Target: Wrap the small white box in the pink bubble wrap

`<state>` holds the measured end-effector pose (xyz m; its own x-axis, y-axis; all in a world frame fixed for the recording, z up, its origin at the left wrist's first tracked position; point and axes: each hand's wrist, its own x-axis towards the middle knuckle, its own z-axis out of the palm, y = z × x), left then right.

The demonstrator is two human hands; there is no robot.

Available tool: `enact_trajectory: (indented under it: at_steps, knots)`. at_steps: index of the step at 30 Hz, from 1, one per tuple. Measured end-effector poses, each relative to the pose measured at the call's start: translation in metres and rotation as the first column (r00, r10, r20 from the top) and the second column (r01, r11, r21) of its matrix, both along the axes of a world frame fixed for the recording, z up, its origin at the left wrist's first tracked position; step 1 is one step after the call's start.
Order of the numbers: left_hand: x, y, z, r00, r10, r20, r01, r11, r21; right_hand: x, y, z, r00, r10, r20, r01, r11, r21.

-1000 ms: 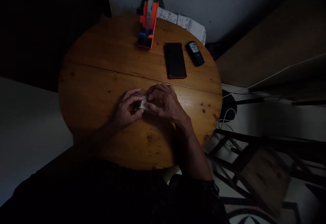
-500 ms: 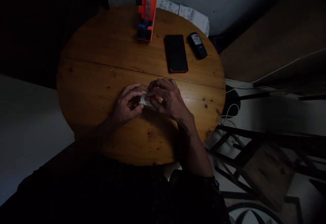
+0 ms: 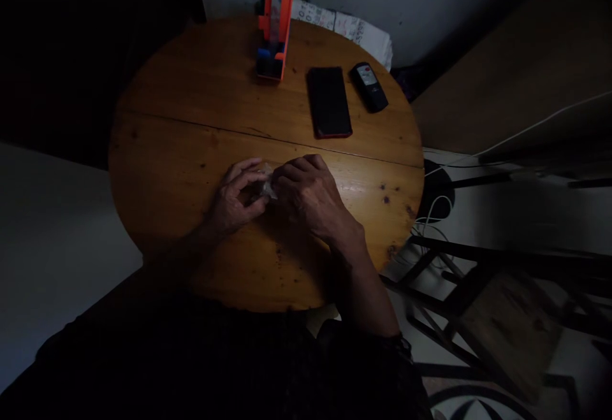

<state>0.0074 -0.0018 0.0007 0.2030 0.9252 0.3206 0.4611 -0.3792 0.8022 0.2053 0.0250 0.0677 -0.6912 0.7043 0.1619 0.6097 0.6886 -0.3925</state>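
Between my two hands is a small, pale, crinkled piece that looks like clear wrapping [image 3: 268,184]; the dim light hides what kind of thing it is. My left hand [image 3: 238,195] holds its left end between thumb and fingers. Curled over its right side, my right hand [image 3: 306,189] has its fingers bent in and covers most of that end. Both hands are over the near half of the round wooden table [image 3: 162,178].
Farther back lie a dark phone [image 3: 329,102] and a black remote control [image 3: 369,87]. An orange tape dispenser [image 3: 276,31] stands at the far edge, near a printed white sack [image 3: 363,36] by the wall. A wooden stool [image 3: 507,324] is on the floor at right.
My right hand has closed further over the pale piece, whose longer right part is now covered. The visible part looks more crumpled. My left hand has barely moved.
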Motion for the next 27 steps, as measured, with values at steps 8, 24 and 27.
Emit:
enact_trajectory:
  at_steps: [8, 24, 27]
  knots:
    - [0.000, -0.001, 0.004, 1.000, -0.001, -0.006, 0.001, 0.999, -0.039, 0.000, -0.011, 0.011, 1.000, -0.028, -0.006, 0.028, 1.000, 0.008]
    - [0.002, 0.001, 0.002, 1.000, 0.007, 0.021, -0.006, 0.999, -0.033, 0.013, -0.008, 0.014, 0.945, -0.050, -0.324, 0.047, 0.999, -0.014]
    - [0.002, -0.001, 0.003, 0.998, -0.002, 0.055, 0.005, 0.999, -0.050, 0.028, -0.003, 0.015, 0.866, -0.181, -0.466, 0.176, 0.983, -0.055]
